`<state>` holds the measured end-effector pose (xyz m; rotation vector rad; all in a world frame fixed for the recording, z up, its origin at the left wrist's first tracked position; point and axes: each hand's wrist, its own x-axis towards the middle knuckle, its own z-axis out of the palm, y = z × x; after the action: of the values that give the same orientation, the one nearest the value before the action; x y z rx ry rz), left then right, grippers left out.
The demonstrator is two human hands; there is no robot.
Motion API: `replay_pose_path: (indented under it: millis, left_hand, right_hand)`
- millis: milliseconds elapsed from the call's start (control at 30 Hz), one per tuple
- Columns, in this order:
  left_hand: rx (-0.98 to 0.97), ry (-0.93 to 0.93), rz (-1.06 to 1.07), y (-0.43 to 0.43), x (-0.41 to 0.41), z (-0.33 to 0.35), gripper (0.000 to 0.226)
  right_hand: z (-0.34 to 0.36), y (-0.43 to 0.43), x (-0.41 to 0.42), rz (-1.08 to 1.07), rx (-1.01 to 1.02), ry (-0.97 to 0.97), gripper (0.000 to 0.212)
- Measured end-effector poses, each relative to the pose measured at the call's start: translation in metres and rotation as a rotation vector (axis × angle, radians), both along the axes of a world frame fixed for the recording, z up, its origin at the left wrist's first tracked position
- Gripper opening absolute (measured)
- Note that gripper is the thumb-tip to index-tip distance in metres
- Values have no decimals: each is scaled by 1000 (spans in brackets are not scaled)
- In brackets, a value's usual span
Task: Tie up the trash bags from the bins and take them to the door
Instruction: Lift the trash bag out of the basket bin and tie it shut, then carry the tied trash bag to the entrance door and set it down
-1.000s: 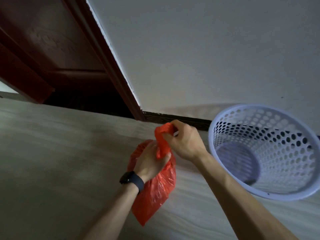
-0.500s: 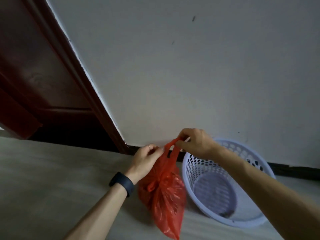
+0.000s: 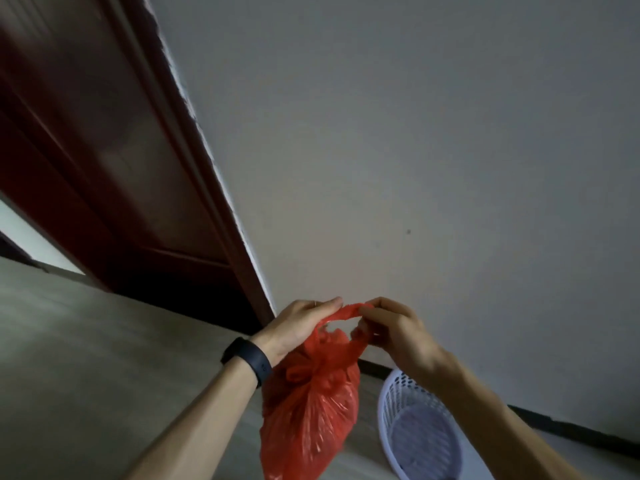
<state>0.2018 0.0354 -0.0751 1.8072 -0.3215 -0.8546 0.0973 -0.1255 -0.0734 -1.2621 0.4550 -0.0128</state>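
A red plastic trash bag [image 3: 308, 414] hangs in the air in front of me, bunched at its neck, with its handles stretched into a loop on top. My left hand [image 3: 298, 327], with a dark band on the wrist, pinches the left end of that loop. My right hand [image 3: 394, 327] pinches the right end. The bag's lower tip runs out of the frame at the bottom. A white perforated bin [image 3: 394, 410] stands on the floor to the right, below my right forearm, with nothing in it that I can see.
A dark red wooden door [image 3: 114, 161] and its frame fill the left side. A plain white wall [image 3: 415, 150] with a dark skirting board [image 3: 554, 424] rises ahead. Grey floor [image 3: 86, 375] stretches to the left of my arms.
The bag has risen from near the floor to hang in the air. My hands moved apart onto the handle loop. The view tilted up, so the bin slid toward the lower right.
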Motion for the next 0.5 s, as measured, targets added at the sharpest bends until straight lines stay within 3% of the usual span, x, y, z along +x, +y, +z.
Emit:
replay_pose_path:
  millis: [133, 233, 333, 500]
  left_hand:
    - [-37, -11, 151, 22, -3, 115, 50]
    - [37, -108, 133, 52, -6, 194, 50]
    - [97, -80, 86, 89, -6, 283, 56]
    - [175, -172, 187, 171, 8, 404, 25]
  right_hand:
    - [113, 22, 12, 56, 157, 34, 15]
    - [203, 37, 16, 345, -42, 94, 33]
    - [301, 62, 25, 536, -264, 132, 38]
    - [431, 117, 46, 437, -389, 111, 38]
